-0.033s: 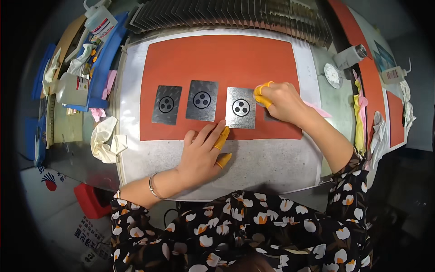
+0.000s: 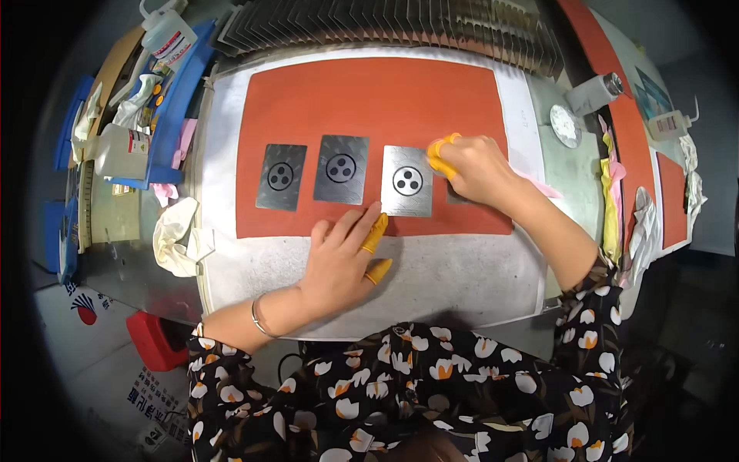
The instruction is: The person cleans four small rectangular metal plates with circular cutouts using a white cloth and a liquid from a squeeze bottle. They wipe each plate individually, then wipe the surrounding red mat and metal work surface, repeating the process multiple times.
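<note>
On an orange-red mat [image 2: 369, 96] lie flat metal plates in a row, each printed with a black ring around three dark dots. A bright silver plate [image 2: 406, 202] lies between my hands. My left hand [image 2: 339, 258] has its fingers stretched out, the fingertips touching the silver plate's lower left corner. My right hand [image 2: 473, 165] is closed at that plate's upper right edge; what its fingers press on the surface is hidden. Both hands wear yellow finger cots. Left of it lie two darker plates [image 2: 341, 192] [image 2: 279, 199]. Another plate [image 2: 456, 198] is mostly covered by my right hand.
A rack of upright dark plates [image 2: 385, 31] stands along the back. To the left are a blue tray [image 2: 175, 131], a squeeze bottle [image 2: 168, 38], a white bottle [image 2: 123, 152] and a crumpled cloth [image 2: 181, 239]. A grey bottle [image 2: 593, 95] and a dish of white material [image 2: 566, 125] sit right.
My right hand has shifted slightly left over the silver plate's upper right edge. The wavy wet-looking marks on that plate now look fainter. My left hand stays at its corner.
</note>
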`<state>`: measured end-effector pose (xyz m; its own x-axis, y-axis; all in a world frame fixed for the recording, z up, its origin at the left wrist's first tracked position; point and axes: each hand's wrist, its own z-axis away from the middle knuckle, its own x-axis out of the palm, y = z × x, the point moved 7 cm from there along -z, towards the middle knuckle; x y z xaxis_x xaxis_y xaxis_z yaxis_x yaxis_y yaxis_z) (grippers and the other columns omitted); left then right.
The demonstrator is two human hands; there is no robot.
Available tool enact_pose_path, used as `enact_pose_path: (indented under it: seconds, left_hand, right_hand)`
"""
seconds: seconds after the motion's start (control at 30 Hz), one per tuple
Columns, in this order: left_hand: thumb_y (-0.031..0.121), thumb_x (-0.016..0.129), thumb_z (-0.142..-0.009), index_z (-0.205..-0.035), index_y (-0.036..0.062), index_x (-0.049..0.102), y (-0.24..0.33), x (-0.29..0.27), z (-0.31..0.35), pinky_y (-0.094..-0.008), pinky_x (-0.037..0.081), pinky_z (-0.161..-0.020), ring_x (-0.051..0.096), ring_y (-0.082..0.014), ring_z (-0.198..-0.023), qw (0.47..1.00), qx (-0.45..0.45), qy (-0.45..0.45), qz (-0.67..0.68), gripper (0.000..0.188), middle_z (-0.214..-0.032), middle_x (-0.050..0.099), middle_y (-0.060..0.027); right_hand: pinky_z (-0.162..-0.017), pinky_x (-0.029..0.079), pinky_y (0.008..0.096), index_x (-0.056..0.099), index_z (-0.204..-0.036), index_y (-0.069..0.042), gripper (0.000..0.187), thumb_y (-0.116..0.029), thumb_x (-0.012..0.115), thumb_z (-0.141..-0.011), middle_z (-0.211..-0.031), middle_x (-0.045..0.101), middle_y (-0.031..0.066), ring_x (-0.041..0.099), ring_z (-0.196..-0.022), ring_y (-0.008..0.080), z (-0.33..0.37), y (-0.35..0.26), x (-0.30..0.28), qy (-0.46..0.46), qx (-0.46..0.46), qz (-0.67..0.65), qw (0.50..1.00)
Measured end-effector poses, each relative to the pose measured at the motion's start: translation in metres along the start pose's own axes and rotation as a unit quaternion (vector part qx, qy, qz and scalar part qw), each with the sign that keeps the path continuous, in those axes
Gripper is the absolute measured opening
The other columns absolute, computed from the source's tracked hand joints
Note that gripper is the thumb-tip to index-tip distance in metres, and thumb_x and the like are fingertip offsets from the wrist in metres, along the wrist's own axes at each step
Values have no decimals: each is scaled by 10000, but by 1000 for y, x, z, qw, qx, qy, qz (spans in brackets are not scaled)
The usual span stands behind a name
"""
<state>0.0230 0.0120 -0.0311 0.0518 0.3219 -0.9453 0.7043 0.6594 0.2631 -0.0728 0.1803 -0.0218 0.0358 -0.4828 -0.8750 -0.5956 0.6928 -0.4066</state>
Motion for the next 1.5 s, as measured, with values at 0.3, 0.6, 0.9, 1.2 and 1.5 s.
enact_pose_path:
  seconds: [0.3,0.6,0.9,1.2,1.5]
  left_hand:
    - [274,680,-686,-1136,-33,548,-1,-1,-1,-400,300,-839,438,-257,-1108,1000,5,17,8,561,-1330,441,-117]
    - [269,679,-683,-1131,-37,550,-1,-1,-3,-403,294,-844,432,-271,-1103,1000,6,21,9,558,-1319,446,-121]
    - [229,692,-672,-1150,-22,534,-2,-1,-2,-407,290,-861,424,-279,-1121,999,3,14,36,563,-1307,456,-122]
    - [180,671,-700,-1230,-7,461,-2,-5,-13,-483,255,-954,358,-352,-1227,997,-33,-12,75,600,-1292,450,-163]
    - [208,658,-712,-1268,-5,413,8,0,-22,-526,223,-989,316,-382,-1254,998,-24,-13,63,644,-1321,424,-163]
  right_hand:
    - [-529,461,416,621,-780,-46,61,-67,607,-724,-687,596,145,585,-613,319,0,0,9,11,50,47,998]
    - [-531,472,415,609,-778,-32,65,-40,585,-719,-685,592,154,582,-585,328,-5,-1,6,4,53,71,996]
    - [-508,455,418,534,-665,-24,43,-18,575,-673,-641,568,141,577,-572,320,20,-22,11,-17,12,61,998]
    - [-566,436,394,598,-793,11,124,-109,611,-766,-677,591,175,565,-643,355,92,54,-208,165,217,130,953]
    - [-652,489,440,638,-822,-76,110,-119,579,-739,-746,638,150,629,-729,333,80,193,-271,116,272,393,871]
